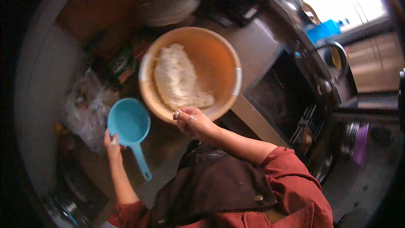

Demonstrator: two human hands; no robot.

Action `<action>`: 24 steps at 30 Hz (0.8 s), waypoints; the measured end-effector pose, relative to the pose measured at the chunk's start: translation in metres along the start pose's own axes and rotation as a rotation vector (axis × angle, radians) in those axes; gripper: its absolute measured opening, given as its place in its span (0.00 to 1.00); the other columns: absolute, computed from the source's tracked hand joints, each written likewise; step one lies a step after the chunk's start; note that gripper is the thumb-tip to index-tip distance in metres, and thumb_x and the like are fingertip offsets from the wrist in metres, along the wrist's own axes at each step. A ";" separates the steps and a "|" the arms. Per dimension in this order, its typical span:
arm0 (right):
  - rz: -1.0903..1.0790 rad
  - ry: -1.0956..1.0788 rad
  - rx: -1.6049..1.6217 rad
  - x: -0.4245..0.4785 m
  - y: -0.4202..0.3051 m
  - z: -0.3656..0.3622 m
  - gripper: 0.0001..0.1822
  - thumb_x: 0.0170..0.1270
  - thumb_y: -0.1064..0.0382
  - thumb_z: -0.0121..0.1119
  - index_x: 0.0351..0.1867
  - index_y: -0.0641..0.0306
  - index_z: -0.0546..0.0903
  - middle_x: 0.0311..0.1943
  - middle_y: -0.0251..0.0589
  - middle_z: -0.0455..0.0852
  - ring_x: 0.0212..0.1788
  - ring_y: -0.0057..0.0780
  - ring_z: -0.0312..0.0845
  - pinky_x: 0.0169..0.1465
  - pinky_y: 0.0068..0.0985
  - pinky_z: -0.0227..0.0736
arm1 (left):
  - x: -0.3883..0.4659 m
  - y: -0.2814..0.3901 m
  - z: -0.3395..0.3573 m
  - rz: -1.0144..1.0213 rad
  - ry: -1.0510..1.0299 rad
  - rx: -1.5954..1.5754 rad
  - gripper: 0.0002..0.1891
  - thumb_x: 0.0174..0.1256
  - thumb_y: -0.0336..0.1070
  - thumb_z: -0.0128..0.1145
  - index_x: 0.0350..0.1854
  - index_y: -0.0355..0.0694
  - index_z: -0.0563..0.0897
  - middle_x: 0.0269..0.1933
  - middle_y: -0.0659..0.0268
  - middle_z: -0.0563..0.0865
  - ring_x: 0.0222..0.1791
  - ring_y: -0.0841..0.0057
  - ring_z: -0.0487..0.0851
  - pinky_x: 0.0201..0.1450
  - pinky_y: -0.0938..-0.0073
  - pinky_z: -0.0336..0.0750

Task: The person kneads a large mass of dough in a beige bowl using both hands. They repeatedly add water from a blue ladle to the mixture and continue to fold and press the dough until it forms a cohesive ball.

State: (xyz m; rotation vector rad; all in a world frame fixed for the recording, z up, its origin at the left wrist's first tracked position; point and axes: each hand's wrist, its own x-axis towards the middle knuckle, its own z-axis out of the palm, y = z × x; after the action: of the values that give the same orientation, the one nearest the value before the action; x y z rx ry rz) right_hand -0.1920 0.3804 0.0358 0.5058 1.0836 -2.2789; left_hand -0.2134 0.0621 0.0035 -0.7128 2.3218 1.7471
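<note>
Before me stands a large orange plastic basin (218, 57) with a pale rim. A whitish, lumpy mass that looks like dough (177, 76) lies against its left and near sides. My left hand (113, 144) grips the rim of a light-blue plastic dipper (129, 122), left of the basin; the dipper's handle points down and nothing shows inside it. My right hand (191, 120) is at the basin's near rim, fingers curled together, with white residue on them. Whether it touches the rim I cannot tell.
A clear plastic bag (91, 110) lies at the left. To the right are a dark stove top (281, 85) and a sink area with a curved faucet (343, 53). A blue bottle (324, 31) stands by the bright window. A large round pale vessel (167, 9) is beyond the basin.
</note>
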 end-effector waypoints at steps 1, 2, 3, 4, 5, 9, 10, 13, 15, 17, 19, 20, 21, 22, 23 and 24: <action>-0.027 0.040 0.050 -0.013 -0.005 -0.016 0.07 0.57 0.61 0.52 0.24 0.57 0.71 0.16 0.25 0.65 0.17 0.14 0.57 0.21 0.13 0.54 | -0.012 0.020 0.003 0.013 0.078 0.014 0.17 0.59 0.27 0.42 0.52 0.38 0.69 0.33 0.65 0.77 0.19 0.80 0.73 0.13 0.80 0.66; -0.047 0.073 0.099 -0.027 -0.009 -0.030 0.07 0.57 0.61 0.52 0.24 0.57 0.71 0.16 0.25 0.65 0.17 0.14 0.57 0.21 0.13 0.54 | -0.023 0.040 -0.001 0.049 0.055 0.040 0.17 0.59 0.27 0.43 0.53 0.38 0.69 0.36 0.64 0.77 0.23 0.78 0.75 0.16 0.80 0.69; -0.094 0.138 0.118 -0.042 -0.013 -0.046 0.06 0.57 0.61 0.52 0.24 0.57 0.71 0.16 0.25 0.66 0.17 0.14 0.57 0.21 0.13 0.54 | -0.031 0.058 0.001 0.081 0.030 0.051 0.18 0.59 0.27 0.43 0.53 0.38 0.68 0.39 0.64 0.77 0.27 0.77 0.76 0.20 0.79 0.71; -0.132 0.193 0.136 -0.055 -0.017 -0.060 0.06 0.57 0.61 0.52 0.25 0.57 0.72 0.16 0.24 0.66 0.17 0.14 0.57 0.21 0.13 0.54 | -0.041 0.085 0.009 0.141 -0.014 0.045 0.18 0.59 0.28 0.45 0.54 0.38 0.68 0.42 0.62 0.77 0.33 0.76 0.76 0.28 0.76 0.73; -0.169 0.237 0.154 -0.068 -0.020 -0.072 0.06 0.57 0.61 0.52 0.25 0.57 0.72 0.16 0.24 0.66 0.17 0.14 0.57 0.22 0.13 0.54 | -0.054 0.112 0.018 0.204 -0.048 0.040 0.19 0.59 0.28 0.46 0.55 0.38 0.67 0.45 0.61 0.77 0.39 0.75 0.76 0.37 0.74 0.75; -0.283 0.310 0.244 -0.111 -0.029 -0.122 0.07 0.56 0.59 0.52 0.27 0.58 0.73 0.16 0.27 0.68 0.17 0.15 0.60 0.21 0.15 0.57 | -0.092 0.192 0.083 0.355 -0.369 0.052 0.24 0.58 0.32 0.53 0.57 0.32 0.65 0.50 0.61 0.75 0.50 0.73 0.72 0.57 0.73 0.63; -0.295 0.368 0.205 -0.122 -0.031 -0.139 0.07 0.56 0.59 0.53 0.28 0.59 0.74 0.17 0.28 0.69 0.17 0.15 0.61 0.21 0.15 0.59 | -0.096 0.200 0.114 0.365 -0.458 0.037 0.25 0.58 0.32 0.53 0.57 0.32 0.64 0.50 0.61 0.75 0.49 0.74 0.72 0.57 0.73 0.64; -0.337 0.481 0.313 -0.156 -0.033 -0.196 0.07 0.57 0.59 0.53 0.29 0.60 0.75 0.17 0.28 0.70 0.18 0.16 0.62 0.21 0.15 0.59 | -0.113 0.212 0.226 0.389 -0.708 0.017 0.26 0.58 0.36 0.54 0.58 0.33 0.63 0.50 0.61 0.74 0.48 0.75 0.72 0.54 0.74 0.66; -0.315 0.647 0.283 -0.184 -0.040 -0.234 0.07 0.57 0.60 0.52 0.29 0.59 0.76 0.20 0.29 0.71 0.20 0.17 0.64 0.22 0.17 0.61 | -0.118 0.193 0.302 0.357 -0.812 -0.011 0.27 0.58 0.36 0.53 0.59 0.33 0.62 0.49 0.62 0.74 0.48 0.76 0.72 0.54 0.75 0.66; -0.383 0.743 0.364 -0.199 -0.026 -0.279 0.06 0.56 0.61 0.53 0.30 0.60 0.76 0.20 0.29 0.71 0.21 0.17 0.65 0.23 0.18 0.61 | -0.137 0.160 0.376 0.364 -0.855 -0.080 0.26 0.60 0.34 0.52 0.59 0.36 0.61 0.50 0.64 0.73 0.48 0.78 0.72 0.54 0.74 0.66; -0.364 0.789 0.464 -0.218 -0.026 -0.310 0.06 0.56 0.61 0.53 0.31 0.60 0.76 0.20 0.29 0.71 0.21 0.18 0.65 0.24 0.18 0.61 | -0.136 0.101 0.435 0.368 -0.852 -0.065 0.26 0.60 0.29 0.49 0.61 0.36 0.59 0.50 0.63 0.71 0.49 0.76 0.70 0.55 0.73 0.63; -0.415 0.804 0.520 -0.227 -0.025 -0.327 0.06 0.57 0.62 0.52 0.31 0.61 0.76 0.19 0.30 0.70 0.21 0.19 0.65 0.24 0.19 0.60 | -0.147 0.083 0.469 0.314 -0.841 -0.038 0.26 0.58 0.26 0.47 0.60 0.35 0.58 0.50 0.62 0.71 0.49 0.75 0.70 0.54 0.72 0.64; -0.461 0.838 0.590 -0.234 -0.018 -0.347 0.06 0.57 0.62 0.51 0.31 0.61 0.75 0.19 0.31 0.70 0.20 0.20 0.65 0.23 0.20 0.60 | -0.159 0.063 0.503 0.263 -0.823 -0.031 0.26 0.56 0.22 0.45 0.60 0.34 0.59 0.50 0.60 0.71 0.48 0.73 0.71 0.54 0.72 0.64; -0.472 0.859 0.601 -0.240 -0.016 -0.363 0.06 0.57 0.63 0.51 0.31 0.61 0.75 0.18 0.31 0.70 0.20 0.20 0.65 0.23 0.20 0.60 | -0.165 0.043 0.532 0.308 -0.818 0.040 0.26 0.55 0.21 0.45 0.59 0.34 0.59 0.50 0.59 0.71 0.49 0.72 0.71 0.54 0.72 0.64; -0.483 0.886 0.605 -0.245 -0.015 -0.377 0.05 0.57 0.63 0.50 0.31 0.62 0.75 0.18 0.31 0.70 0.20 0.21 0.65 0.23 0.20 0.60 | -0.168 0.019 0.562 0.348 -0.817 0.102 0.26 0.54 0.21 0.44 0.59 0.34 0.59 0.50 0.58 0.71 0.49 0.70 0.71 0.54 0.72 0.63; -0.512 0.915 0.602 -0.246 -0.016 -0.386 0.05 0.58 0.64 0.50 0.30 0.62 0.74 0.18 0.31 0.70 0.20 0.21 0.66 0.23 0.21 0.61 | -0.168 -0.009 0.589 0.366 -0.785 0.149 0.26 0.54 0.20 0.44 0.59 0.35 0.59 0.50 0.56 0.72 0.50 0.69 0.71 0.55 0.72 0.63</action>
State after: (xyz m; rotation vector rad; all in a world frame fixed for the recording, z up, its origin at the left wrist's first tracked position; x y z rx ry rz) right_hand 0.0241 0.7739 -0.0525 1.8215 0.9344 -2.8969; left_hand -0.1564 0.6591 -0.1216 0.4003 2.0320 1.5438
